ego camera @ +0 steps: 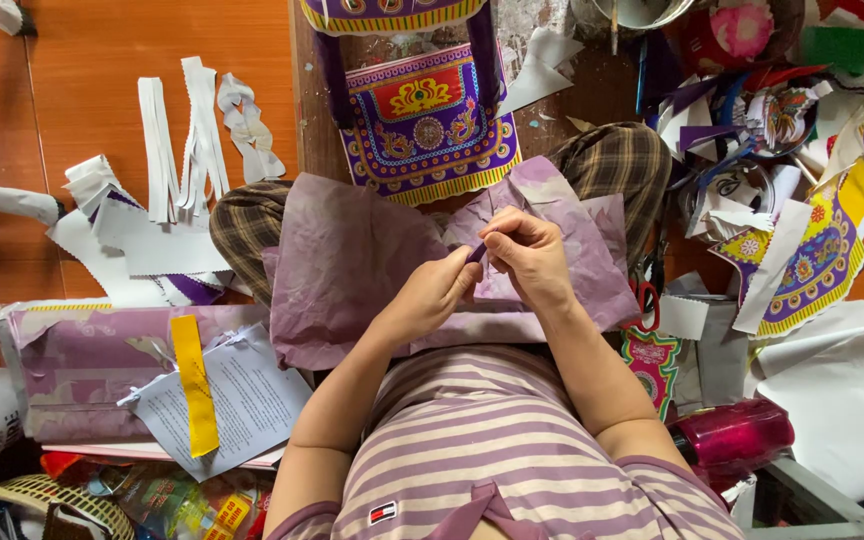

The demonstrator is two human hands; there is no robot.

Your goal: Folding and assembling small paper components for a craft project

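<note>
Small dark purple strip (476, 253) pinched between the two hands, mostly hidden by fingers; its shape and full length hard to make out. Top edge cuts off a second printed purple panel and a metal bowl; right-hand clutter too dense to sort piece by piece. Left hand (434, 292) closed, thumb and fingertips gripping the strip's lower end. Right hand (528, 255) closed too, fingers curled over, pinching the strip's upper end; the hands touch at the fingertips. Both sit over a large crumpled sheet of mauve tissue paper (352, 265) spread across the lap, above plaid trousers (617, 160). Just beyond the knees lies an ornate purple, red and yellow printed paper panel (425, 120) on a brown wooden board. Orange floor (82, 60) at left carries long white paper strips (187, 140) and white offcuts. Near the left elbow, a yellow paper strip (194, 385) rests on a printed white sheet. Red-handled scissors (646, 295) lie just beside the right forearm; a glossy pink cylinder (737, 435) sits near the right elbow.
</note>
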